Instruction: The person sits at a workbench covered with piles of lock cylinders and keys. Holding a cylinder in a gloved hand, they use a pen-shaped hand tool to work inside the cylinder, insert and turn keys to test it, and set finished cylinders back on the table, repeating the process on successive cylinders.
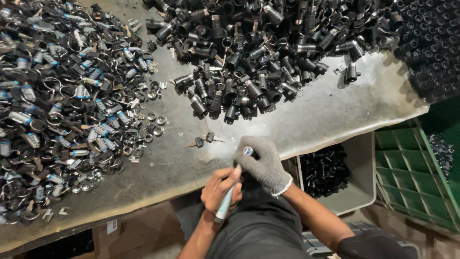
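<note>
My right hand [262, 164], in a grey knit glove, is closed around a small lock cylinder [247, 150] whose round silver-blue end shows at the top of the fist. My bare left hand [219, 188] grips a slim tool with a pale teal handle [224, 205], its tip pointing up against the gloved fist. Both hands hover at the near edge of a worn grey worktable [311, 120]. A pair of small keys [203, 140] lies on the table just beyond the hands.
A heap of black lock cylinders [249, 57] covers the far middle. A wide spread of rings, keys and small blue-and-silver parts [62, 105] fills the left. A grey bin of black parts [330, 172] and a green crate [407, 172] sit below on the right.
</note>
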### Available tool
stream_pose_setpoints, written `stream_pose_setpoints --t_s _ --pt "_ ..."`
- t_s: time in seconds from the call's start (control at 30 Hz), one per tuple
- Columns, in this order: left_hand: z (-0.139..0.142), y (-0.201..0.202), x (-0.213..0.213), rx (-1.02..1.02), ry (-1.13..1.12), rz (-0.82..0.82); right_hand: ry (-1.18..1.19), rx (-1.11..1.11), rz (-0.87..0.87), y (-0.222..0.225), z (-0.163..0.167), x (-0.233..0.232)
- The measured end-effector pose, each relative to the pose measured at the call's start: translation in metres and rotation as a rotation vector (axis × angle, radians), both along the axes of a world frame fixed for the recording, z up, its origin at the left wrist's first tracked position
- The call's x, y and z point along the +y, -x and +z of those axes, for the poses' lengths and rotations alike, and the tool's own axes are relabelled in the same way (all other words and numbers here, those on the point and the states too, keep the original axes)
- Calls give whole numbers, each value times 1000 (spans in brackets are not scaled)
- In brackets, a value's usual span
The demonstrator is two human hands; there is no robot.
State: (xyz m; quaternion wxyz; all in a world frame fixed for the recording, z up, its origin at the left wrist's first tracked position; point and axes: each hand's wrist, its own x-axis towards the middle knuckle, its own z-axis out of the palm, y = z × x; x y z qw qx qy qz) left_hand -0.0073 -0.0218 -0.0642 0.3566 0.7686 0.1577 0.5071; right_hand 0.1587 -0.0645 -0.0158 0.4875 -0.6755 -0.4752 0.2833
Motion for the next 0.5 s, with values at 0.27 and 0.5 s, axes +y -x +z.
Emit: stream_pose_setpoints --t_s 0.27,0.5 --pt "10 12 4 188 103 -269 -168 307 -48 -1 -16 -2" --pt "32 33 14 85 1319 -675 -142 92 -87 -5 -8 10"
